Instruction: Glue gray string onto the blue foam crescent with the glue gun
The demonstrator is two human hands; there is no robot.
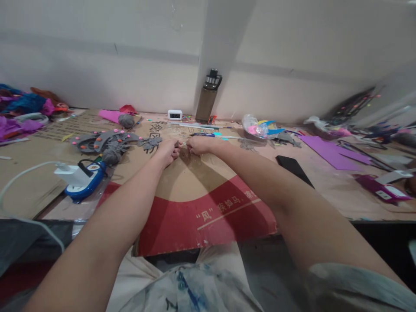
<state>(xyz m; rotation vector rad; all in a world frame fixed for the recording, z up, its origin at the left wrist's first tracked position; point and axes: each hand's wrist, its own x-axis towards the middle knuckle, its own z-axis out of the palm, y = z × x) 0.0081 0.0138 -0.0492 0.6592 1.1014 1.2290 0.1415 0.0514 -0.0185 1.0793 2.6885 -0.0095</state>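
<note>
Head view: left hand (169, 151) and right hand (199, 144) curl close together above cardboard (180, 188), small pale piece (184, 144) between; whether gripped, unclear to me. Step: probably fine fingertip work; next likely needs steadiness.

Through my remote feed, the wearer's left hand (169, 152) and right hand (198, 144) are bare, a loose grey-green sleeve (354, 284) ending on the right arm, above cream trousers (138, 277) and a pale grey shirt (208, 290) blotched with blue.
</note>
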